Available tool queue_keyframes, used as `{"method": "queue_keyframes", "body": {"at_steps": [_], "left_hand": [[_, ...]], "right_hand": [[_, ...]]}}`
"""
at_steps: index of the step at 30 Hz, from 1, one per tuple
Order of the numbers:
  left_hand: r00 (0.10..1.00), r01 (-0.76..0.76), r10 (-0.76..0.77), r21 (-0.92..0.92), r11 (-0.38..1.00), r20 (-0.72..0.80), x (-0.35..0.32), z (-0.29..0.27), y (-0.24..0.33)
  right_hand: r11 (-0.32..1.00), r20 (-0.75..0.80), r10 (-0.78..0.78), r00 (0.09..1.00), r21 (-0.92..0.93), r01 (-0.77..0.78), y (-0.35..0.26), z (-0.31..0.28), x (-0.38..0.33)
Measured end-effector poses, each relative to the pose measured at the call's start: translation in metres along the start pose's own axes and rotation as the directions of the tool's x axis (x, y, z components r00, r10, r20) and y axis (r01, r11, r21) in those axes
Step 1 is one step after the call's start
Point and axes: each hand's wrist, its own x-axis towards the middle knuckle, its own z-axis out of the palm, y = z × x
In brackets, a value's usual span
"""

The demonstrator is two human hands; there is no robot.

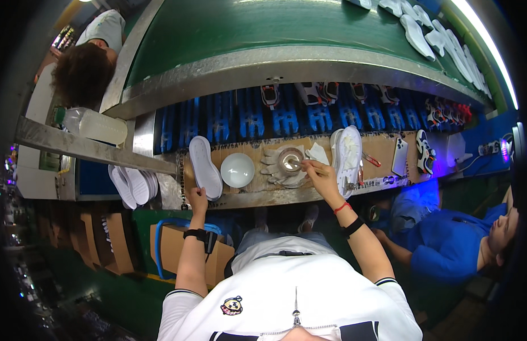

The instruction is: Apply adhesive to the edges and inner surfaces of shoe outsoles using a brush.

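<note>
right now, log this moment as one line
left hand: at near end of white sole | right hand: holds thin stick at round container | between hands: white bowl

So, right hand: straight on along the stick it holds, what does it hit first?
Likely the small clear bowl, at its right-side rim; the stick in the right hand reaches over it. Exact height is unclear from this view.

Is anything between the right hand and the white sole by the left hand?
Yes: a round container on a pale glove, next to the right hand, then a white bowl, nearer the white sole.
</note>
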Motion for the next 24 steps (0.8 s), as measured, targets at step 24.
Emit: {"method": "queue_keyframes", "body": {"at_steps": [24], "left_hand": [[0.887,0.136,0.315,-0.842,0.523,0.339,-0.086,-0.076,0.238]], "right_hand": [[0.947,-0.073,-0.109,0.991,0.295,0.126,-0.091,-0.042,-0.051]]}}
